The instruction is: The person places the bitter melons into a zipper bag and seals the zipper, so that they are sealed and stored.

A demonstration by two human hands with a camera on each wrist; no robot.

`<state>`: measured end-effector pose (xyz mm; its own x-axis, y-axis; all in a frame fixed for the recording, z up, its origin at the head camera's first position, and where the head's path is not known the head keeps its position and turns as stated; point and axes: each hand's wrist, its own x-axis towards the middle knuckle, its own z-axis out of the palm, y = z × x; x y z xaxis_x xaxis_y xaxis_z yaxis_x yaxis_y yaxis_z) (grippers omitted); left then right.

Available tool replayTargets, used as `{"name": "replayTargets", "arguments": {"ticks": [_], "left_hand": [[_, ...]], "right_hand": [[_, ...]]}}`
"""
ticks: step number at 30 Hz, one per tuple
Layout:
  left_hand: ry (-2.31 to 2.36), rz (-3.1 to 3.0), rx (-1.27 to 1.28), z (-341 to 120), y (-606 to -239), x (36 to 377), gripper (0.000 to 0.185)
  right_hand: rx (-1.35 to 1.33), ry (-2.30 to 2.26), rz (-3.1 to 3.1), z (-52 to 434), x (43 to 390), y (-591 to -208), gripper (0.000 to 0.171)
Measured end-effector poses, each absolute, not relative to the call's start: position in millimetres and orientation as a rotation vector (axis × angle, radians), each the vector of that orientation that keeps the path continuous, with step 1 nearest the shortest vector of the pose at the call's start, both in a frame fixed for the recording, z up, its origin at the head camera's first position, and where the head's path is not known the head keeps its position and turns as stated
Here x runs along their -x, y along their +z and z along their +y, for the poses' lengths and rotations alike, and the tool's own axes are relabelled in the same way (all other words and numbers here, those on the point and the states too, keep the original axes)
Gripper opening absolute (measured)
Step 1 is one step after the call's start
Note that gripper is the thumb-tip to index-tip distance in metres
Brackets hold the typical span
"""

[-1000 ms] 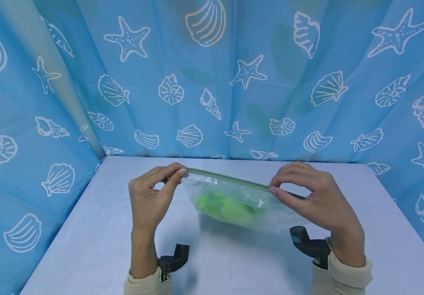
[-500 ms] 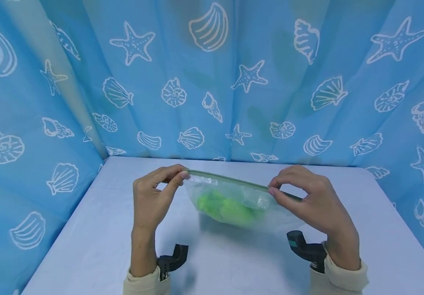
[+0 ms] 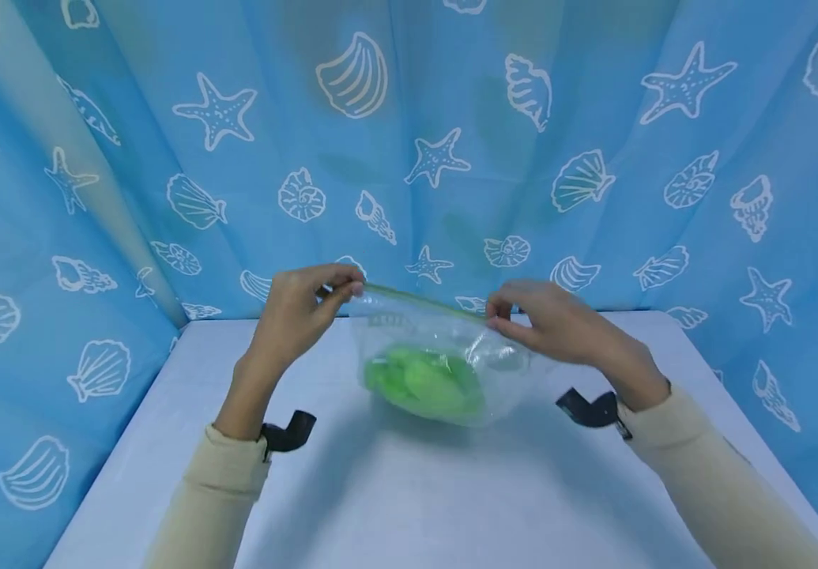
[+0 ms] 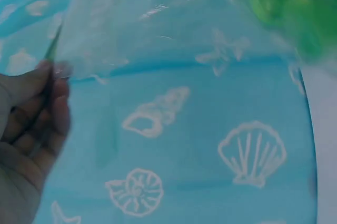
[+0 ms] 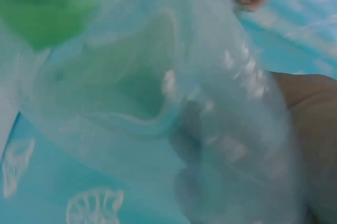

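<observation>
A clear zip bag (image 3: 437,356) with a green strip along its top hangs above the white table (image 3: 409,490), with green pieces (image 3: 423,386) bunched in its bottom. My left hand (image 3: 309,304) pinches the bag's top left corner. My right hand (image 3: 544,320) pinches the top edge toward the right. In the left wrist view my left hand's fingers (image 4: 37,108) hold the bag's corner (image 4: 58,61), and the green pieces (image 4: 289,8) show at the upper right. The right wrist view is blurred; the bag (image 5: 174,103) fills it, with the green pieces (image 5: 47,13) at the upper left.
Blue curtains (image 3: 409,142) printed with white shells and starfish close off the back and both sides of the table. Black wrist mounts (image 3: 288,432) sit on both cream sleeves.
Both hands have lifted the bag higher and farther from me. The right hand has slid left along the top edge, toward the left hand. The bag now hangs more steeply.
</observation>
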<state>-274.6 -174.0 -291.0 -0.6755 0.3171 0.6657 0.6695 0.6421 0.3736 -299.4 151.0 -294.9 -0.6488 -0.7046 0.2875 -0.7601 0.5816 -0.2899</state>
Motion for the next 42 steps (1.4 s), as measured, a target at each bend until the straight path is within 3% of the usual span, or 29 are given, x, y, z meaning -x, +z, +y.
{"name": "replayTargets", "arguments": {"ticks": [6,11,21,32,37,42], "left_hand": [[-0.775,-2.190,0.688,-179.6,-280.4,314.0,0.013],[-0.824,-2.175,0.496,-200.8,-286.9,310.9,0.012],[-0.755,-2.141,0.504,-203.0,-269.2,321.9,0.022],[-0.941,-2.200,0.249,-197.0,-233.3,390.9,0.023],[-1.057,-2.061,0.292,-195.8,-249.7,386.5,0.022],[-0.879,-2.133,0.503,-203.9,-282.5,344.4,0.018]], "right_hand": [[-1.027,0.724,-2.708,158.9,352.0,-273.8,0.005],[-1.014,0.746,-2.653,172.3,360.9,-266.3,0.006],[-0.945,0.594,-2.637,171.0,372.3,-248.1,0.015],[-0.656,0.488,-2.522,139.1,417.6,-226.5,0.023],[-0.662,0.571,-2.356,139.8,408.7,-251.6,0.019],[-0.809,0.599,-2.370,162.1,368.1,-288.4,0.012]]}}
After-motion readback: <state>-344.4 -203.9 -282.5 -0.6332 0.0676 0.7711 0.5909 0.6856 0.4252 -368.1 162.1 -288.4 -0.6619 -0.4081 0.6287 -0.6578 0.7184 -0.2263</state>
